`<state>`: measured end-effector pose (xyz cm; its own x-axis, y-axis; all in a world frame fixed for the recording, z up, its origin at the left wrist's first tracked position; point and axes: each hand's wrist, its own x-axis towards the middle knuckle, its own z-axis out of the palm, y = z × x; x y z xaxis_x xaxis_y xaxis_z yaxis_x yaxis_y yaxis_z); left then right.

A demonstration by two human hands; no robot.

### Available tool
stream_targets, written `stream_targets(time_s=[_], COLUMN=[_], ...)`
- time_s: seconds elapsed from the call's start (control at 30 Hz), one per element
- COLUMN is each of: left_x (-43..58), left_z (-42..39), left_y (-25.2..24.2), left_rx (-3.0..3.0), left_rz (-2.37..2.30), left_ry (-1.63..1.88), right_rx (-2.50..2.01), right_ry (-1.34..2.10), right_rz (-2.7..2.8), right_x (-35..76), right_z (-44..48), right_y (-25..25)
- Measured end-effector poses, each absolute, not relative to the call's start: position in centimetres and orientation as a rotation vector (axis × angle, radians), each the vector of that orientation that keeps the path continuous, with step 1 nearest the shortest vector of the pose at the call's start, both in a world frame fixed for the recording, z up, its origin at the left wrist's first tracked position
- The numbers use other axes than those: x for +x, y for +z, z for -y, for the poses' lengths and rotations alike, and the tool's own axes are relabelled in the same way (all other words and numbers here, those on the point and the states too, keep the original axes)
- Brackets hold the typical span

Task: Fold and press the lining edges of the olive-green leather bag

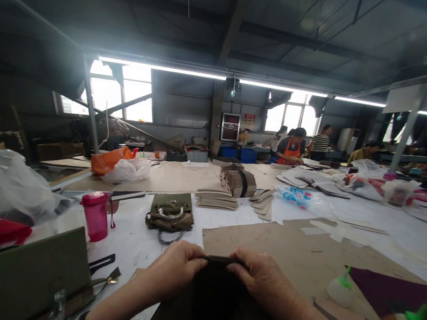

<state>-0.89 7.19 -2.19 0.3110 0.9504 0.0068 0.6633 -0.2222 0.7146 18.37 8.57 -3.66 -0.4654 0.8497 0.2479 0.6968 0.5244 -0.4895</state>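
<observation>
Both my hands grip the top edge of a dark piece of material [217,307] that hangs toward me at the bottom centre. My left hand [173,270] is closed on its left part, fingers curled over the edge. My right hand [264,279] is closed on its right part, thumb and fingers pinching the rim. Just behind my hands lies a brown cardboard sheet [296,249] on the white table [135,244].
A pink bottle [96,215] and an olive handbag [171,212] stand at the left. Stacks of tan cut pieces [233,186] lie farther back. A white glue bottle with green tip [340,289] and a purple sheet [393,291] are at the right. Several people work at the far right.
</observation>
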Motion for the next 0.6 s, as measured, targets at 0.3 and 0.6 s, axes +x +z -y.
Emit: stream_targets(time_s=[0.3,0.6], left_x=[-0.83,-1.27], left_z=[-7.46,-7.56], left_y=[-2.53,-2.26], left_rx=[1.886,1.888], left_rz=[-1.312,-1.217], left_ry=[0.686,0.682], right_rx=[-1.278,-1.216], right_ry=[0.605,0.779], right_rz=[2.246,2.194], right_x=[18.85,19.33], right_z=[-8.76,-8.96], right_y=[-3.74,-4.01])
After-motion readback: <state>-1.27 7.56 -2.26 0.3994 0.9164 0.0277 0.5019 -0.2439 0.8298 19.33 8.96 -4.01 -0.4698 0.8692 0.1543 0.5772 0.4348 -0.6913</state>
